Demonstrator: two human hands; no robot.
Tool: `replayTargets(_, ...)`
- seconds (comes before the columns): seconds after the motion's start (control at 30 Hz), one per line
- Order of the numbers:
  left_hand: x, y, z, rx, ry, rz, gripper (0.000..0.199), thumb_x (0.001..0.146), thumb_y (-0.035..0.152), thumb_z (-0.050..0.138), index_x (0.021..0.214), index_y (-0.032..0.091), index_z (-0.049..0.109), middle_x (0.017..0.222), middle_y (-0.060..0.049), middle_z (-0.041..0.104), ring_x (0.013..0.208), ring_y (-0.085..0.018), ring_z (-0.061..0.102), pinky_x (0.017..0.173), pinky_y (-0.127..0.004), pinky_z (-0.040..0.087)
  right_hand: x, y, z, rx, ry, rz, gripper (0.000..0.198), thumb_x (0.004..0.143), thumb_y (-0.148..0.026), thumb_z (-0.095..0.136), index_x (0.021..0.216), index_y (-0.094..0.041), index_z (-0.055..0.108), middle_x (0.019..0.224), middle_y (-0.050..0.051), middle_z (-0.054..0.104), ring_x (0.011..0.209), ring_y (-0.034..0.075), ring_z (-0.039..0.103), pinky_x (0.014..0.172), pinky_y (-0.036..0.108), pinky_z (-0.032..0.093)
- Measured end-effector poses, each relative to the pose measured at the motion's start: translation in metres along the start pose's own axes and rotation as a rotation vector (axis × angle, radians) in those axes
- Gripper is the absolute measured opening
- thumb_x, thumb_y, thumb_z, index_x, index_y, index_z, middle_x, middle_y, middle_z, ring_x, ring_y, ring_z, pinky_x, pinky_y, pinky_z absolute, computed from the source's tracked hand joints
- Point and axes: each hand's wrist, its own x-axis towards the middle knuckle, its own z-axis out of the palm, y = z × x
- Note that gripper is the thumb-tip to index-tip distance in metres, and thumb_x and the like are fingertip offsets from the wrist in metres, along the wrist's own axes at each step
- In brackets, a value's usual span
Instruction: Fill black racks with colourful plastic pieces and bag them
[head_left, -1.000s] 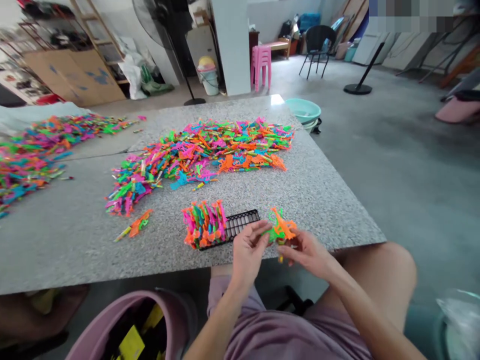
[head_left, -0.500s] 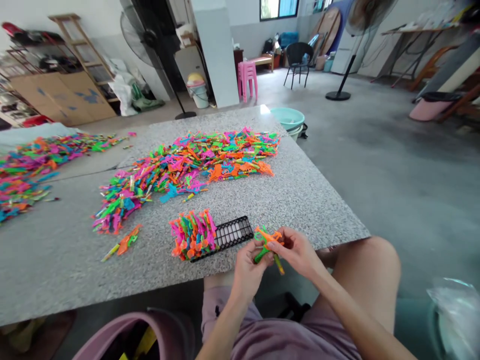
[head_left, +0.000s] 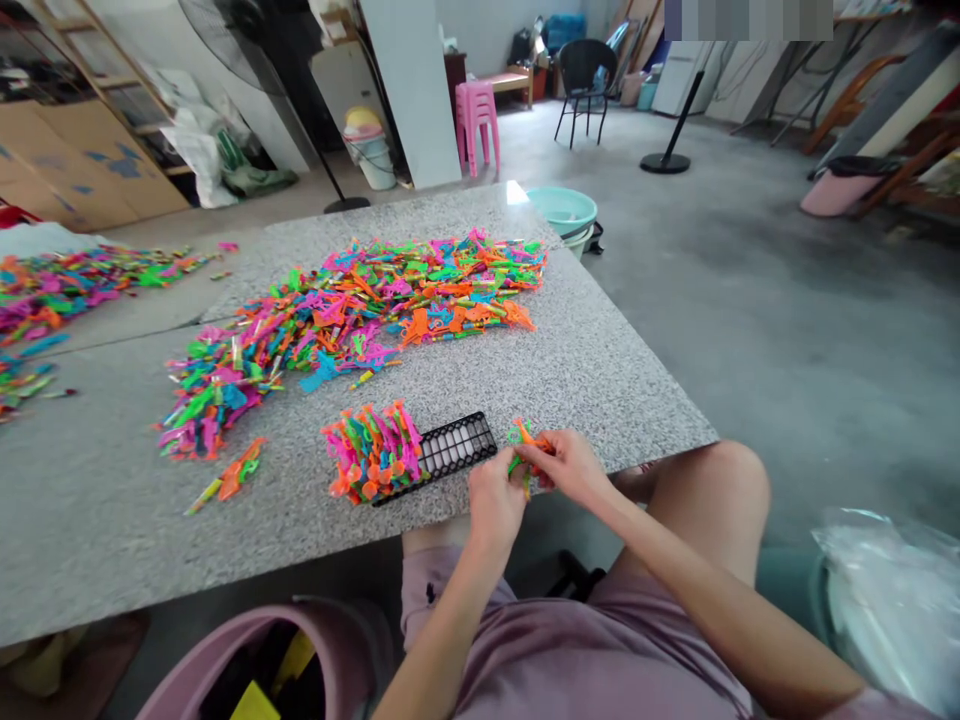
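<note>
Just past the table's front edge, my left hand [head_left: 496,500] is closed on a small green plastic toy gun [head_left: 514,464]. Against it, my right hand [head_left: 576,466] pinches an orange plastic toy gun [head_left: 531,440]. The two toys overlap between my fingers, and much of both is hidden. Left of my hands lies a black mesh rack [head_left: 459,444], its left part carrying a tight row of toy guns [head_left: 373,450] in pink, green, orange and blue. Farther left, an orange and green toy gun [head_left: 238,470] with a yellow tube rests alone on the table.
A long heap of colourful toy guns [head_left: 360,300] spreads across the speckled stone table [head_left: 600,370]. Another heap [head_left: 82,285] lies at the far left. Below the front edge stands a pink bin [head_left: 180,660]; a clear plastic bag [head_left: 892,590] is at right. Green basins [head_left: 562,208] stand behind the table.
My hands have drawn closer together, and the toys between them have turned, with less of them showing. The whole view has shifted, so the table sits slightly higher and further left.
</note>
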Motion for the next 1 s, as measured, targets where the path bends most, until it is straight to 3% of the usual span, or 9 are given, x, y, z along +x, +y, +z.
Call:
replayTargets(0.13,0.006,-0.001,0.002,0.004,0.053,0.008,0.019,0.085,0.012,0.057,0.090,0.020,0.074,0.063,0.000,0.065,0.055,-0.013,0.055,0.059,-0.021,0.038,0.003,0.001,-0.004,0.339,-0.112,0.012,0.044,0.072,-0.060,0.071,0.076,-0.019,0.057,0.070,0.000,0.067,0.063,0.014,0.066,0.065,0.028,0.057)
replayTargets(0.27,0.009,-0.009,0.001,-0.035,0.053,0.011,0.020,0.084,0.011,0.058,0.094,0.018,0.073,0.074,-0.003,0.072,0.066,-0.016,0.064,0.065,-0.022,0.044,-0.001,-0.002,-0.011,0.436,-0.116,0.026,0.046,0.070,-0.059,0.074,0.079,-0.019,0.053,0.072,0.000,0.069,0.063,0.015,0.068,0.068,0.031,0.059)
replayTargets(0.43,0.005,-0.012,0.000,-0.078,-0.066,0.024,0.016,0.082,0.012,0.061,0.089,0.017,0.074,0.076,-0.003,0.073,0.070,-0.017,0.067,0.063,-0.022,0.046,-0.007,-0.001,-0.013,0.231,-0.118,-0.013,0.040,0.073,-0.056,0.072,0.075,-0.019,0.057,0.066,0.001,0.067,0.060,0.016,0.067,0.059,0.028,0.055)
replayTargets(0.53,0.000,-0.003,0.000,-0.027,-0.073,0.022,0.015,0.082,0.012,0.060,0.086,0.018,0.073,0.072,-0.002,0.072,0.066,-0.016,0.065,0.062,-0.022,0.043,-0.007,0.002,-0.011,0.081,-0.023,-0.010,0.037,0.071,-0.053,0.073,0.065,-0.019,0.058,0.054,-0.001,0.060,0.053,0.015,0.061,0.048,0.024,0.047)
replayTargets(0.8,-0.002,0.012,0.010,0.105,-0.022,0.006,0.016,0.085,0.010,0.057,0.079,0.018,0.069,0.060,0.000,0.063,0.057,-0.014,0.058,0.059,-0.021,0.034,-0.005,0.015,0.002,0.073,0.278,-0.082,0.046,0.070,-0.056,0.072,0.057,-0.019,0.050,0.050,-0.004,0.044,0.047,0.009,0.038,0.043,0.022,0.028)
replayTargets(1.0,0.002,0.004,0.010,0.116,-0.082,0.008,0.014,0.086,0.013,0.058,0.082,0.019,0.070,0.062,0.000,0.064,0.059,-0.015,0.059,0.060,-0.022,0.035,-0.003,0.016,0.001,0.143,0.171,-0.064,0.047,0.070,-0.060,0.070,0.061,-0.018,0.052,0.051,-0.004,0.044,0.047,0.009,0.039,0.044,0.021,0.032)
